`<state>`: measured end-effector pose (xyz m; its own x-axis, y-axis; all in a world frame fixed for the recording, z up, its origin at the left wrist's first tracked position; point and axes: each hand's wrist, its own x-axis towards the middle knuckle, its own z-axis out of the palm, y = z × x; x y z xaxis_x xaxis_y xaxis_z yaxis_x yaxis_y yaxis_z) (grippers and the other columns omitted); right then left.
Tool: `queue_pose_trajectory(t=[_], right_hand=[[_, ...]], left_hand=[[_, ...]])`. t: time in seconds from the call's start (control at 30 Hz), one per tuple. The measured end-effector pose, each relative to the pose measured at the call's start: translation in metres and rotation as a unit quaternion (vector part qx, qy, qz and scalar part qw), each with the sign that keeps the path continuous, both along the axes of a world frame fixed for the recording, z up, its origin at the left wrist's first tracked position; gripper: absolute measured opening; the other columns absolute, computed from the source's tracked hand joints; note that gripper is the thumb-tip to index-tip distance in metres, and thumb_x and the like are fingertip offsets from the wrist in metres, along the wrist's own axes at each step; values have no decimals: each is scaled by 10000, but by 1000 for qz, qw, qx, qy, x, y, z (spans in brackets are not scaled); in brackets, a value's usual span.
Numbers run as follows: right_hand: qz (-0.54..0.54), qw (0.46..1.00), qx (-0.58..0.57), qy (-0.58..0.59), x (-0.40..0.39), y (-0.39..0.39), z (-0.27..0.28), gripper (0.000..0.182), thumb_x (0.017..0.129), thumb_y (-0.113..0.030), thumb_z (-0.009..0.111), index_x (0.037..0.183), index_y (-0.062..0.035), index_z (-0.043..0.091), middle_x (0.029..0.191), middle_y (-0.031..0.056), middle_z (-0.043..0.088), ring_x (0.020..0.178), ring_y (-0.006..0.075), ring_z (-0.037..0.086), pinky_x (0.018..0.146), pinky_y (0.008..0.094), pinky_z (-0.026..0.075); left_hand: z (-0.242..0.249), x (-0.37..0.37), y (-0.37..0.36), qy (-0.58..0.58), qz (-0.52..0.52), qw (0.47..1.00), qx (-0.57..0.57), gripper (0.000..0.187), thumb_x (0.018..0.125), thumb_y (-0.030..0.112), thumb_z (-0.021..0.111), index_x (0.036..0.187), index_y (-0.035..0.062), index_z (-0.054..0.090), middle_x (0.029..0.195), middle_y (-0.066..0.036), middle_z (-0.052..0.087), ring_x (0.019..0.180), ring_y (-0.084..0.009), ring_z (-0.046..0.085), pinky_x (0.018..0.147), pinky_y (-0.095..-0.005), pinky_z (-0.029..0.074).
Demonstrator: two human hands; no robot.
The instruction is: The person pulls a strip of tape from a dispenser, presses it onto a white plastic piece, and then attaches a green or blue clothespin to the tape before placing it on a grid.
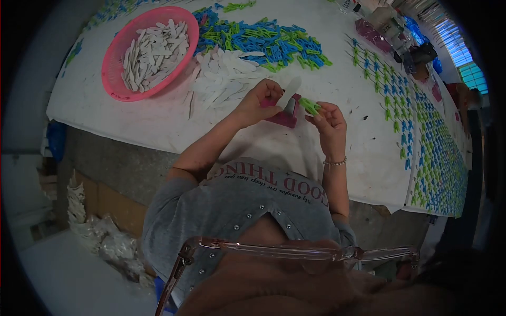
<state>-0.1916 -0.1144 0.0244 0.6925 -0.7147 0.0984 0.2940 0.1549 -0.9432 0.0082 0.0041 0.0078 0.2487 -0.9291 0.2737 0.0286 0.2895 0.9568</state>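
Note:
My left hand pinches a flat, white, translucent leaf-shaped strip, which points up and away from me. In my right hand, between thumb and fingers, is a green clothespin. The clothespin and the strip are close together but look apart. Under and between my hands, a pink block with a greyish face rests on the table. Just beyond my left hand lies a loose heap of white strips.
A pink basket full of white strips stands at the left. Blue and green clothespins are piled behind. Rows of clothespins cover the table's right side. Bottles and a dark cup stand at the far right.

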Motion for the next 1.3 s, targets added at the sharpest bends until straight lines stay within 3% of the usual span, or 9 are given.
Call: queue_pose_trajectory(t=[0.5,0.6,0.67,0.77,0.9,0.97,1.13,1.2,1.3], right_hand=[[14,1000,-14,12,3,24,-4,239,862,-55,609,1077,28,546,989,125,657,879,188,644,824,320,514],[21,1000,17,-3,2,24,0,211,872,-63,600,1065,7,548,931,95,653,805,174,637,776,307,520],[84,974,202,-52,-3,17,-6,142,884,-69,590,1011,-11,565,857,67,631,709,150,611,700,292,518],[87,971,220,-39,-6,11,-14,86,892,-76,586,953,-16,578,792,54,608,647,129,583,636,282,502],[-77,993,77,-33,-13,-34,-40,71,887,-81,594,915,-15,592,788,61,617,652,122,590,601,268,495],[-269,958,-80,51,-23,-77,-66,79,872,-74,599,901,0,592,779,69,623,637,125,596,590,264,499],[-434,874,-149,159,-57,-158,-81,70,846,-68,607,860,1,605,785,80,618,604,145,598,568,266,510],[-484,839,-166,185,-65,-188,-89,52,835,-61,611,823,-10,611,787,82,608,592,161,595,555,271,503],[-528,793,-180,244,-72,-229,-102,49,808,-65,620,805,-16,620,813,121,611,658,234,614,599,324,503]], left_hand=[[0,-9,6,-90,18,996,-8,354,746,-12,638,1044,72,466,878,13,497,831,-72,487,779,-231,423],[0,-10,7,-85,15,996,0,364,742,-13,643,1048,71,466,892,7,498,841,-76,489,786,-232,423],[-6,-11,3,-75,-8,997,-7,365,741,-12,646,1048,70,465,906,3,505,847,-78,491,792,-233,423],[-10,-9,-3,-45,-54,998,6,437,726,1,671,1107,70,468,984,-29,508,892,-119,496,825,-263,423],[-8,16,-5,-234,128,963,-24,567,699,49,701,1210,62,454,1105,-76,484,969,-192,483,864,-324,415],[-17,41,-1,-307,191,932,27,550,701,85,700,1205,60,480,1135,-102,483,994,-235,486,880,-350,407],[-52,84,18,-429,275,857,75,451,725,141,690,1144,72,539,1114,-152,513,1001,-301,502,884,-382,401],[-60,87,22,-522,334,779,96,384,736,173,687,1090,78,573,1063,-155,550,983,-323,513,851,-402,405],[-62,83,21,-521,335,780,85,306,742,173,684,1025,87,606,1008,-127,577,950,-320,529,809,-408,411]])
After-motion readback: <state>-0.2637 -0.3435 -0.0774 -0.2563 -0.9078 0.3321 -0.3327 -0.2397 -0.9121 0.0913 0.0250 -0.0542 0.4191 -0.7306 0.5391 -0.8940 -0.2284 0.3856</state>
